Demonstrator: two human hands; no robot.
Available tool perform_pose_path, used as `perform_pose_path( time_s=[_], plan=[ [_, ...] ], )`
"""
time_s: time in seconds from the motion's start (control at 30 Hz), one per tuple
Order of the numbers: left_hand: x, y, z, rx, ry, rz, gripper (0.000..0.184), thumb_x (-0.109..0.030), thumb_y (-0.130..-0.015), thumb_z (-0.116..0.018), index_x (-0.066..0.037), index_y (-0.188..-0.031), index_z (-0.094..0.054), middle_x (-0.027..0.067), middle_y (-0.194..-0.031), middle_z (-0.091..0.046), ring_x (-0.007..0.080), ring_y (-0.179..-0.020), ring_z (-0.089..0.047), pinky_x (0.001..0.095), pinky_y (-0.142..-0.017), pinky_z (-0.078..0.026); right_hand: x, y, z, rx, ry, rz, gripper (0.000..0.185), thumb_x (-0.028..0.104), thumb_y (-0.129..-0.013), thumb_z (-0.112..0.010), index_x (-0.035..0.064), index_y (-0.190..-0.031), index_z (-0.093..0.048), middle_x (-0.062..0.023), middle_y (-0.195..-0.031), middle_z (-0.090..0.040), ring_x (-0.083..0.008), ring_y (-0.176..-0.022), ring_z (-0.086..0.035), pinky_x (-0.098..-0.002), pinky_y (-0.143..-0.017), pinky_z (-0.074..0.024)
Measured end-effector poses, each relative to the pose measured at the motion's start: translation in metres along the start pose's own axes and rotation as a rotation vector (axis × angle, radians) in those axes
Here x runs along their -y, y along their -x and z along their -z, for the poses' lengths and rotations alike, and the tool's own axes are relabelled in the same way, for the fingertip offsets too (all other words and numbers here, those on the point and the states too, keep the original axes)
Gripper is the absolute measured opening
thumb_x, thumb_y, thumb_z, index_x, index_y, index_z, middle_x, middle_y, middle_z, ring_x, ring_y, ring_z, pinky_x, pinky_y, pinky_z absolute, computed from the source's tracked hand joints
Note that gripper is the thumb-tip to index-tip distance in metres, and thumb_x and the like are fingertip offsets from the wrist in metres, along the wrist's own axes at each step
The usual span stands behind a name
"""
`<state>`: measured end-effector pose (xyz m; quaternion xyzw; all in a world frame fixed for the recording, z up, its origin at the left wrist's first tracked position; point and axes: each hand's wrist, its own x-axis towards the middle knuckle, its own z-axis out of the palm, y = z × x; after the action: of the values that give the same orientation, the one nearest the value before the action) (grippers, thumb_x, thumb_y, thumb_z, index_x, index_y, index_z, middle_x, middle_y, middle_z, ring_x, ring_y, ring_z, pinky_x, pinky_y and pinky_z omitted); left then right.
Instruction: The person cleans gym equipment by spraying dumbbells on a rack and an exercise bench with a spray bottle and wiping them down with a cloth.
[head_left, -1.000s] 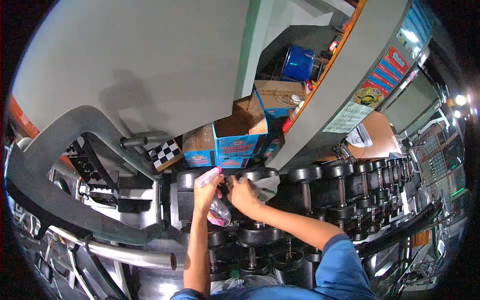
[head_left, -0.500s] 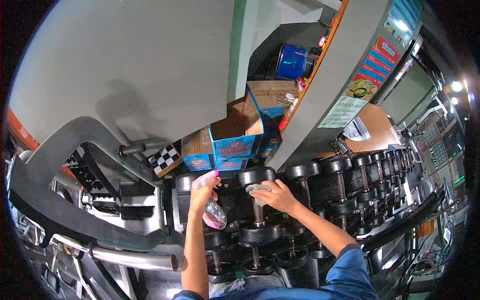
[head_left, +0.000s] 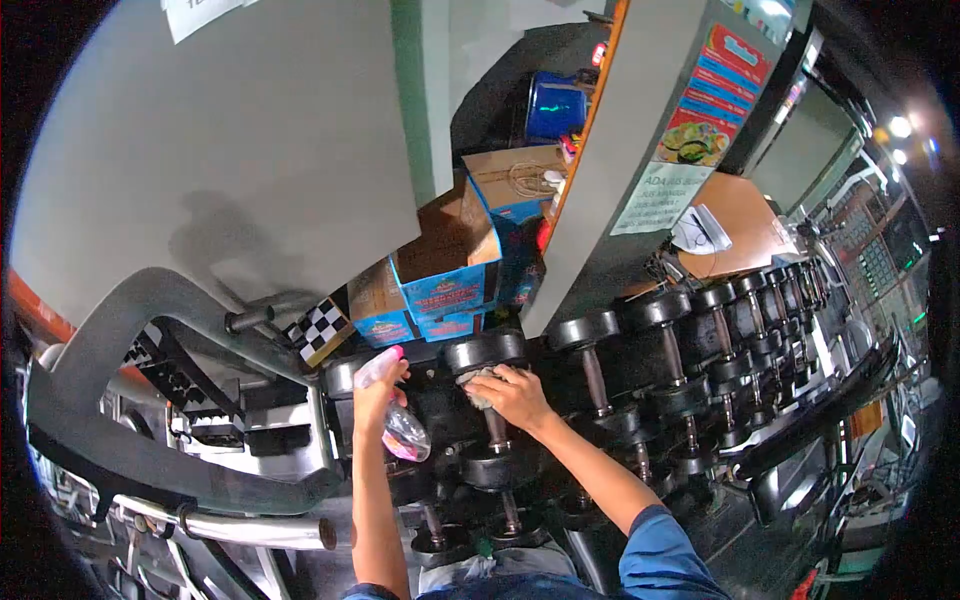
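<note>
My left hand (head_left: pixel 378 392) is wrapped round the neck of a clear spray bottle (head_left: pixel 406 436) with a pink nozzle and pinkish liquid inside. My right hand (head_left: pixel 512 396) presses a greyish cloth (head_left: pixel 476 388) against a black dumbbell (head_left: pixel 484 350), just below its far round head. The handle of that dumbbell runs down toward a second black head (head_left: pixel 496 466) nearer me. Between the two hands there is a small gap. Part of the cloth is hidden under my fingers.
More dumbbells (head_left: pixel 594 375) stand in rows on the rack to the right. Blue and brown cardboard boxes (head_left: pixel 447 290) sit behind it, beside a checkered board (head_left: pixel 318 330). A grey machine frame (head_left: pixel 75 370) curves on the left, with a chrome bar (head_left: pixel 250 527) below.
The camera view has shifted, so the surroundings sit further left. My right hand and the cloth have slid slightly along the dumbbell, below its far head. My left hand keeps the spray bottle.
</note>
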<state>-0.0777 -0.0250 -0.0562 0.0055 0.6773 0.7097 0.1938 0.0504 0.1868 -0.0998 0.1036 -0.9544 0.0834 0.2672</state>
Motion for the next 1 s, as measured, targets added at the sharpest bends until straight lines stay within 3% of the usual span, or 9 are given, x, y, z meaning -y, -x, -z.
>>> perform_pose_path(
  time_s=[0.17, 0.23, 0.27, 0.4, 0.5, 0.6, 0.7, 0.87, 1.0],
  plan=[
    [-0.003, 0.002, 0.002, 0.006, -0.011, 0.005, 0.031, -0.018, -0.082, -0.071, -0.001, -0.107, -0.067, 0.0086, -0.081, -0.065, 0.0117, -0.054, -0.055, 0.0254, -0.040, -0.043, -0.014, 0.022, 0.001, -0.130, -0.100, -0.192, 0.031, 0.008, -0.073, -0.064, 0.0247, -0.097, -0.074, 0.0069, -0.093, -0.071, -0.0148, -0.087, -0.064, -0.0272, -0.069, -0.0560],
    [-0.005, 0.003, 0.002, 0.032, -0.040, -0.011, 0.030, -0.017, -0.082, -0.070, -0.001, -0.107, -0.067, 0.0079, -0.081, -0.065, 0.0116, -0.054, -0.055, 0.0258, -0.040, -0.044, -0.010, 0.021, 0.009, -0.145, -0.312, -0.555, 0.033, 0.000, -0.067, -0.065, 0.0204, -0.090, -0.076, 0.0004, -0.091, -0.072, -0.0191, -0.084, -0.067, -0.0304, -0.071, -0.0560],
    [-0.002, 0.002, 0.003, 0.034, -0.041, -0.021, 0.028, -0.016, -0.083, -0.069, 0.000, -0.106, -0.067, 0.0074, -0.080, -0.065, 0.0116, -0.052, -0.054, 0.0260, -0.040, -0.044, -0.010, 0.020, 0.007, -0.206, -0.389, -0.616, 0.030, -0.002, -0.064, -0.066, 0.0154, -0.087, -0.076, -0.0035, -0.090, -0.072, -0.0240, -0.080, -0.068, -0.0322, -0.070, -0.0552],
    [-0.002, 0.002, 0.000, 0.015, -0.044, -0.023, 0.027, -0.016, -0.083, -0.068, 0.000, -0.105, -0.067, 0.0069, -0.078, -0.064, 0.0118, -0.049, -0.054, 0.0255, -0.039, -0.042, -0.011, 0.018, 0.003, -0.078, -0.524, -0.848, 0.038, -0.006, -0.065, -0.061, 0.0100, -0.096, -0.075, -0.0103, -0.089, -0.073, -0.0205, -0.080, -0.068, -0.0299, -0.071, -0.0529],
    [0.005, 0.000, -0.002, -0.007, -0.072, -0.070, 0.025, -0.015, -0.083, -0.068, -0.001, -0.104, -0.068, 0.0061, -0.076, -0.064, 0.0117, -0.047, -0.054, 0.0249, -0.038, -0.042, -0.024, 0.025, -0.010, 0.042, -0.987, -1.412, 0.030, 0.008, -0.069, -0.067, 0.0013, -0.099, -0.072, -0.0100, -0.079, -0.071, -0.0132, -0.070, -0.065, -0.0279, -0.064, -0.0493],
    [0.001, 0.002, -0.005, -0.025, -0.032, -0.055, 0.023, -0.016, -0.082, -0.069, -0.002, -0.100, -0.068, 0.0054, -0.074, -0.063, 0.0111, -0.046, -0.053, 0.0248, -0.038, -0.043, -0.033, 0.054, -0.055, -0.113, -0.923, -1.235, 0.029, 0.007, -0.072, -0.066, 0.0011, -0.100, -0.072, -0.0082, -0.081, -0.071, -0.0133, -0.067, -0.065, -0.0258, -0.065, -0.0499],
    [0.001, 0.002, -0.005, -0.026, -0.011, -0.064, 0.022, -0.016, -0.082, -0.069, -0.002, -0.099, -0.068, 0.0056, -0.073, -0.063, 0.0109, -0.046, -0.053, 0.0249, -0.038, -0.043, -0.004, 0.014, 0.011, -0.158, -0.816, -1.124, 0.027, 0.004, -0.073, -0.067, 0.0031, -0.099, -0.073, -0.0094, -0.088, -0.072, -0.0132, -0.074, -0.067, -0.0253, -0.068, -0.0507],
    [0.006, -0.001, -0.003, -0.012, -0.012, -0.092, 0.023, -0.016, -0.081, -0.069, -0.002, -0.099, -0.068, 0.0059, -0.074, -0.064, 0.0112, -0.047, -0.054, 0.0249, -0.038, -0.044, 0.004, 0.013, 0.016, -0.301, -0.678, -0.821, 0.030, -0.004, -0.070, -0.063, 0.0052, -0.097, -0.073, -0.0108, -0.090, -0.072, -0.0151, -0.081, -0.069, -0.0264, -0.071, -0.0517],
    [0.007, -0.001, -0.002, -0.020, -0.041, -0.079, 0.023, -0.016, -0.081, -0.070, -0.001, -0.098, -0.068, 0.0061, -0.075, -0.064, 0.0114, -0.049, -0.055, 0.0253, -0.039, -0.044, -0.013, 0.038, -0.011, -0.313, -0.796, -1.105, 0.033, -0.007, -0.069, -0.058, 0.0004, -0.099, -0.071, -0.0080, -0.086, -0.071, -0.0128, -0.080, -0.066, -0.0263, -0.073, -0.0503]
  ],
)
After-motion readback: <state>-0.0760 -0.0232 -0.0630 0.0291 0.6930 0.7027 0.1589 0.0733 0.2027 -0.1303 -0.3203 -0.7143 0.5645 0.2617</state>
